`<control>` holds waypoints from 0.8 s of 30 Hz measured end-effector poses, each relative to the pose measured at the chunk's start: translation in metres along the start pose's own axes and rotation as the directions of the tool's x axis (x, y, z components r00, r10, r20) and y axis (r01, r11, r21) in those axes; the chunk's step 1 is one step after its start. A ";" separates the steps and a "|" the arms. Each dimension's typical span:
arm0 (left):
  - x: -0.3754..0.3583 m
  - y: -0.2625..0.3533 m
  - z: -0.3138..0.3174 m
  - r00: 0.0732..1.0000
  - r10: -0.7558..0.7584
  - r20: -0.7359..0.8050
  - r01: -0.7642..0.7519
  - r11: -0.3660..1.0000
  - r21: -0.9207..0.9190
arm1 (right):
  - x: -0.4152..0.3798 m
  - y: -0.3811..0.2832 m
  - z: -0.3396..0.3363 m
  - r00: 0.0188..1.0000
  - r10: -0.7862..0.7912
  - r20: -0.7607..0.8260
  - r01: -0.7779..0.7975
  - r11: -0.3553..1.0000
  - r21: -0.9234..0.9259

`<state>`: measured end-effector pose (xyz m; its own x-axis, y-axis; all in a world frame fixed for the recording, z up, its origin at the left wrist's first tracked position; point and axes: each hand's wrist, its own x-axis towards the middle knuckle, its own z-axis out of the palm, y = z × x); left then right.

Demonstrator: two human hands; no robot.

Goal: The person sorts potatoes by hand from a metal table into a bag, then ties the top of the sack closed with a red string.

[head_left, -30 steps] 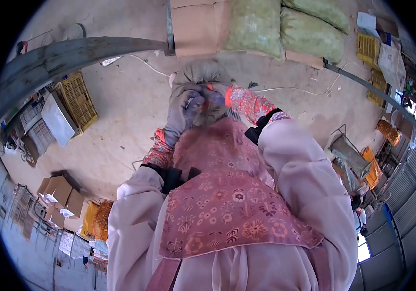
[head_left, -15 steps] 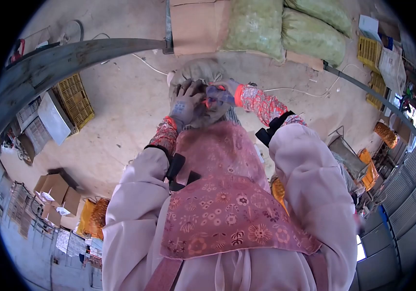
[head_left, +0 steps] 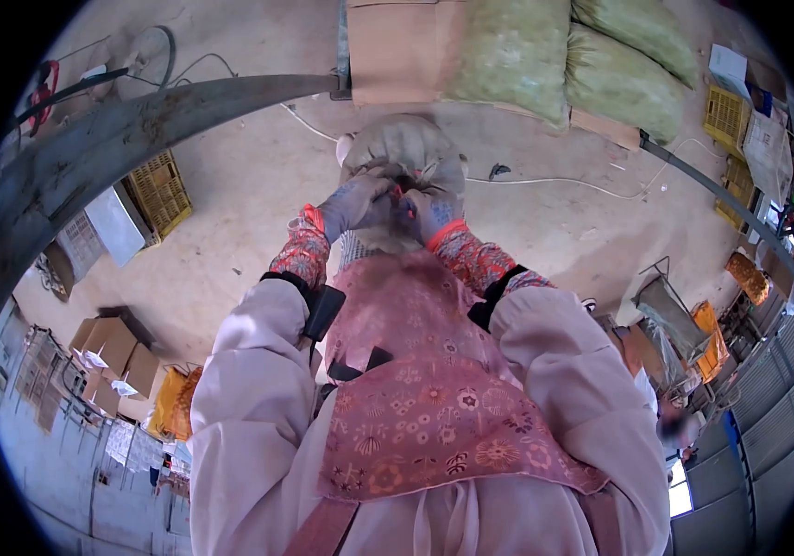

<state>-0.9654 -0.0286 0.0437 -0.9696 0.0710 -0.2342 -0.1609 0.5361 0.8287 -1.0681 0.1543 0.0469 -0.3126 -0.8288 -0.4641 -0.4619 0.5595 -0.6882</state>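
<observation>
A full, pale grey-brown sack (head_left: 400, 139) stands upright in front of my pink patterned apron (head_left: 453, 408). My left hand (head_left: 357, 199), in a grey glove, is closed on the gathered top of this sack from the left side. From the right, my right hand (head_left: 429, 211), gloved too, is closed against the same gathered part. Something small and red (head_left: 403, 196) shows between the two hands, partly covered by the fingers.
Stuffed green sacks (head_left: 508, 60) and cardboard (head_left: 397, 51) lie beyond the sack. A curved metal bar (head_left: 184, 107) crosses at the left. Yellow crates (head_left: 161, 195) stand left, others (head_left: 726, 116) right. A pale cord (head_left: 564, 188) runs over the floor.
My right hand has come down and closer in, its forearm now lower and nearer my body. My left hand has tilted inward at the sack's top. The whole view has shifted slightly.
</observation>
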 end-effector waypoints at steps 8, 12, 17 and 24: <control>-0.010 0.035 0.001 0.948 -0.319 -0.008 0.303 0.907 -0.291 | 0.004 -0.010 0.008 0.759 -0.153 -0.633 0.153 0.987 -0.055; -0.012 0.022 0.036 0.881 -0.470 -0.043 0.458 0.873 -0.165 | -0.004 -0.010 0.010 0.750 -0.159 -0.641 0.150 0.986 -0.069; 0.001 0.012 0.029 0.960 -0.258 0.106 0.251 0.965 0.077 | -0.008 0.000 -0.005 0.755 -0.298 -0.584 0.290 0.951 -0.110; 0.009 0.038 0.049 0.760 -0.649 0.035 0.106 0.070 -0.992 | -0.016 0.004 -0.019 0.790 -0.238 -0.565 0.256 0.965 -0.049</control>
<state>-0.9711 0.0336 0.0487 -0.6258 -0.2642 -0.7339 -0.2965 -0.7896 0.5372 -1.0811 0.1696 0.0621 -0.6060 -0.7874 0.1127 -0.5666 0.3279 -0.7559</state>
